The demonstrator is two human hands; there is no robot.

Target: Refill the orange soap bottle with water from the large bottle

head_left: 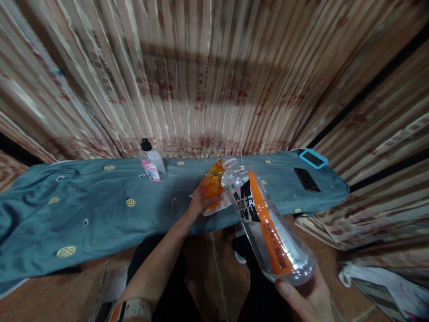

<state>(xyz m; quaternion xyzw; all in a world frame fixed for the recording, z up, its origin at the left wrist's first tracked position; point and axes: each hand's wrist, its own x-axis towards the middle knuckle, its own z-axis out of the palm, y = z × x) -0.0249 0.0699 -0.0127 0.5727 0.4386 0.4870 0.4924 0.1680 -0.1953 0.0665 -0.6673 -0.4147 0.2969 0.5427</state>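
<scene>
My right hand (306, 293) is closed around the base of a large clear plastic bottle (264, 228) with an orange and black label. The bottle is tilted, its neck pointing up and left over the mouth of a small orange bottle (213, 181). Whether the two mouths touch, I cannot tell. Fingers of my left hand (200, 197) wrap round the orange bottle, which stands on or just above the cloth-covered board. A white tissue or cloth (219, 206) lies under it.
A clear bottle with black cap and pink label (152, 163) stands at left on the blue-green cloth (100, 214). To the right lie a dark phone (306, 180) and a blue-framed digital timer (314, 158). Patterned curtains (201, 80) hang behind; tiled floor (208, 268) shows below.
</scene>
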